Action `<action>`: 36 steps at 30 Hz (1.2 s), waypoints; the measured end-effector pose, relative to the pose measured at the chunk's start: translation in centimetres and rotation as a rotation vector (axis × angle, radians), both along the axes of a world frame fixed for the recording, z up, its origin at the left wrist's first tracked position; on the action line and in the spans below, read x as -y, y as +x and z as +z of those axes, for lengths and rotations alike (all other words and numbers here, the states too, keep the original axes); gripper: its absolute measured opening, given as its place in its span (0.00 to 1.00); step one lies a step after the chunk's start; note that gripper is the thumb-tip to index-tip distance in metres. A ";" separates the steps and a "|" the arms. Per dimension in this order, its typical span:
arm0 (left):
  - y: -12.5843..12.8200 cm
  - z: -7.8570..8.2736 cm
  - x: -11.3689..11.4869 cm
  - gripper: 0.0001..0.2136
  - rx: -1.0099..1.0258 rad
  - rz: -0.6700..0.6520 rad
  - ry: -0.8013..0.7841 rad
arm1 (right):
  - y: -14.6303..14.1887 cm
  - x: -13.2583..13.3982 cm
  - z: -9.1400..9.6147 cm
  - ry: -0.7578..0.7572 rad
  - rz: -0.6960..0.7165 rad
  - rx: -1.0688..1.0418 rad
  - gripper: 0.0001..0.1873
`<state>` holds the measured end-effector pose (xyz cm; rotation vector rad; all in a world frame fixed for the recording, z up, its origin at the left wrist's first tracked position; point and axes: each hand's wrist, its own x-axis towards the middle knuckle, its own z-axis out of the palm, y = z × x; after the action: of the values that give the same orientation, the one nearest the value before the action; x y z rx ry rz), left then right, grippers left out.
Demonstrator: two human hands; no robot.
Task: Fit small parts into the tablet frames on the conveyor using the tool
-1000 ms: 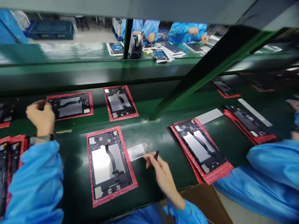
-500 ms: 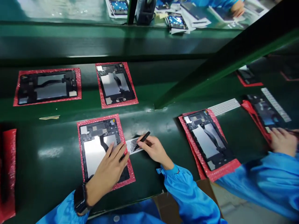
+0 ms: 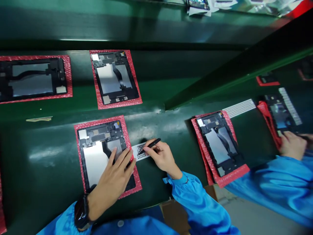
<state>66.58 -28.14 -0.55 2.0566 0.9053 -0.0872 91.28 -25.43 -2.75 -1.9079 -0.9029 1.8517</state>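
Note:
My left hand point(image 3: 113, 174) lies with fingers spread over the right side of an opened tablet point(image 3: 94, 160). Its fingertips reach the left end of a white sheet with rows of small black dots point(image 3: 136, 155). Under the tablet is a pink bubble-wrap sheet point(image 3: 138, 182). My right hand point(image 3: 161, 157) is closed around black tweezers point(image 3: 153, 143), their tip down at the dots. Metal plates and a dark ribbon cable show inside the tablet; my left hand hides its lower middle.
Behind, two more opened tablets point(image 3: 117, 78) point(image 3: 34, 76) lie on pink wrap. To the right sits another tablet point(image 3: 220, 140) on stacked wrap, near a white sheet point(image 3: 239, 108). A slanted dark post point(image 3: 210, 83) crosses the bench. A co-worker's hand point(image 3: 293, 145) is at far right.
The view has tilted down and shifted slightly. My left hand stays on the tablet. The tweezers' tip has moved slightly up and left over the dots.

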 end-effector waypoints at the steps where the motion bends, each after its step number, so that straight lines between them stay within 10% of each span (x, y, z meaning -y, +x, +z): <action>1: 0.1 0.0 -0.1 0.20 0.012 0.012 0.001 | 0.2 -0.1 0.0 -0.019 -0.039 -0.023 0.19; 28: 2.5 -2.6 0.5 0.23 0.039 -0.006 0.025 | 3.3 1.6 -2.0 0.114 0.075 0.117 0.16; 36: 3.6 -2.2 -0.2 0.22 0.095 0.055 0.037 | 4.4 0.3 -1.1 0.002 -0.172 -0.003 0.18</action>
<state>70.21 -27.90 -2.78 2.0502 0.9102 0.0572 95.73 -25.75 -3.84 -1.9166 -0.7141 1.7518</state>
